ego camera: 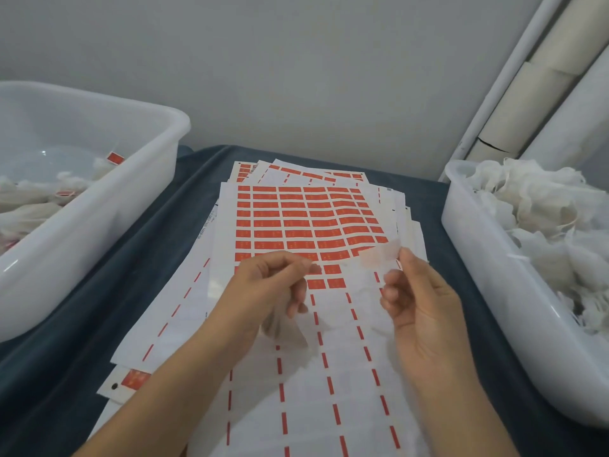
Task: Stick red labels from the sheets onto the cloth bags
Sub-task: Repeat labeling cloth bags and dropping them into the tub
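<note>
A stack of label sheets (296, 222) lies on the dark cloth in front of me. The top sheet holds rows of red labels in its far half, and only red dashes are left in its near half. Above it, both hands hold a thin, sheer white cloth bag (379, 258), blurred by motion. My right hand (418, 301) pinches the bag's upper end, where a faint pink tint shows. My left hand (267, 291) has curled fingers, with thumb and forefinger pinched together. Part of the sheer cloth hangs beneath it. Whether a label sits between the fingertips is unclear.
A white plastic tub (468, 232) of plain cloth bags stands at the right. Another white tub (131, 199) at the left holds bags bearing red labels. More label sheets poke out under the top one. White rolls lean in the back right corner.
</note>
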`<state>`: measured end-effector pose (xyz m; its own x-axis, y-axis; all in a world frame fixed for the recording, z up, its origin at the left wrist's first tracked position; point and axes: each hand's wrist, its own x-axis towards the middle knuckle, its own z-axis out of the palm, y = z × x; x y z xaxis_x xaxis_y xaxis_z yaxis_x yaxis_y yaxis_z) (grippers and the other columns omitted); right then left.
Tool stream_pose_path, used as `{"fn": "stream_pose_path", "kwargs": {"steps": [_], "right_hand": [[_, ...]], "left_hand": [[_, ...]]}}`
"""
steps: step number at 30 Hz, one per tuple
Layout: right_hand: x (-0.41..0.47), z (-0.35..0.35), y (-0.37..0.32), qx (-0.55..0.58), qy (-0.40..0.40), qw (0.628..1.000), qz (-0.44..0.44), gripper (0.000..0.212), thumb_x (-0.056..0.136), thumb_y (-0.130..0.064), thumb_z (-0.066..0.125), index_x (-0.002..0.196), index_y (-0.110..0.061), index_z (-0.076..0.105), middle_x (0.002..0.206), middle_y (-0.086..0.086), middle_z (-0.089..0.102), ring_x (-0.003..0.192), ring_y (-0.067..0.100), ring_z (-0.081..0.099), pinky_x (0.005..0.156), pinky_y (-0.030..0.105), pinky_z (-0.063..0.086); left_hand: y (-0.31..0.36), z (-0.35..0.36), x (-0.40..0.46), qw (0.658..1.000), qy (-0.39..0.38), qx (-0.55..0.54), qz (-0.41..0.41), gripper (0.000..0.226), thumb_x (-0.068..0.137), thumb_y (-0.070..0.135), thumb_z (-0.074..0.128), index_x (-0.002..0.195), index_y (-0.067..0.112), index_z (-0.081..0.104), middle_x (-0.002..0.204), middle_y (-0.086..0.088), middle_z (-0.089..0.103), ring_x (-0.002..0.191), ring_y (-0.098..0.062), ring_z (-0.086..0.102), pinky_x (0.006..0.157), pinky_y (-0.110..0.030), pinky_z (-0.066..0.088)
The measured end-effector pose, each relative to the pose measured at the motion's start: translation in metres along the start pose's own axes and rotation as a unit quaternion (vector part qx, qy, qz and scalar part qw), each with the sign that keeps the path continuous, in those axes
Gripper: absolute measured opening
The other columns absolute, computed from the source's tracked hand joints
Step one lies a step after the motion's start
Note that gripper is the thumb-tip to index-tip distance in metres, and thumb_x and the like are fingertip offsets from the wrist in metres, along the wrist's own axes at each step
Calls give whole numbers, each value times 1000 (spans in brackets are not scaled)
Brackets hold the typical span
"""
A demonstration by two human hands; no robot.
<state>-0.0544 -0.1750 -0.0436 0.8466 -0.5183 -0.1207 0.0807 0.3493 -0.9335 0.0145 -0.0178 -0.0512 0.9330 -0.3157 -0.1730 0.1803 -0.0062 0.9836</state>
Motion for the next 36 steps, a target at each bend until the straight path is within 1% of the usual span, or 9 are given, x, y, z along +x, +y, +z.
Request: {"fn": "stream_pose_path", "kwargs": {"steps": [5,11,15,18,20,24,27,29,36], "right_hand": [[-4,6,1,-89,-47,991,-91,21,73,-33,63,91,-26,72,94,-6,74,87,15,71,71,22,56],[-4,7,3,-134,-41,985,-99,31,70,-36,66,98,-22,66,93,-9,73,86,13,71,74,24,57],[-1,7,5,-164,-53,984,-50,46,65,-37,70,109,-31,61,100,-11,72,93,10,69,87,31,54],[-1,7,6,-136,-75,988,-7,37,64,-32,69,99,-22,68,100,-6,73,94,16,69,89,36,53],[-3,8,6,-113,-105,988,18,36,63,-31,68,96,-19,69,99,-3,73,94,18,69,83,30,56],[-8,13,6,-147,-159,975,49,38,54,-46,70,88,-29,74,107,-12,70,104,14,65,93,36,51],[-12,20,7,-170,-164,972,19,31,52,-50,67,80,-39,74,110,-21,66,110,12,61,102,39,44],[-13,20,10,-171,-153,973,-5,21,59,-45,65,78,-39,74,100,-15,71,103,13,64,103,40,43],[-11,18,16,-170,-114,978,-34,20,59,-46,64,76,-40,72,91,-12,73,97,15,67,101,42,45]], "left_hand": [[4,-2,0,999,43,-10,-17,11,77,31,67,74,23,73,48,6,54,41,-7,42,47,-20,41],[5,-2,-2,997,78,4,4,7,76,32,68,78,26,71,47,15,57,35,-5,38,39,-13,35],[7,0,-4,995,89,28,32,7,71,38,69,67,33,71,58,17,62,50,-11,46,40,-9,36],[9,3,-6,995,85,36,44,11,63,44,67,64,34,70,65,18,63,57,-11,49,40,-6,35],[10,4,-7,994,86,41,48,15,60,46,66,66,33,70,66,19,62,58,-10,50,39,-5,35],[8,5,-7,993,82,60,57,9,64,45,67,62,36,68,65,21,63,58,-7,53,39,-5,35],[6,6,-8,994,58,67,70,13,72,38,67,58,39,67,61,25,63,56,4,57,39,-5,36],[5,7,-9,993,29,73,84,17,75,34,67,60,41,68,63,25,64,55,10,56,41,-4,37],[6,10,-14,993,3,73,97,14,67,43,64,60,55,65,63,27,63,56,10,55,43,-4,37]]}}
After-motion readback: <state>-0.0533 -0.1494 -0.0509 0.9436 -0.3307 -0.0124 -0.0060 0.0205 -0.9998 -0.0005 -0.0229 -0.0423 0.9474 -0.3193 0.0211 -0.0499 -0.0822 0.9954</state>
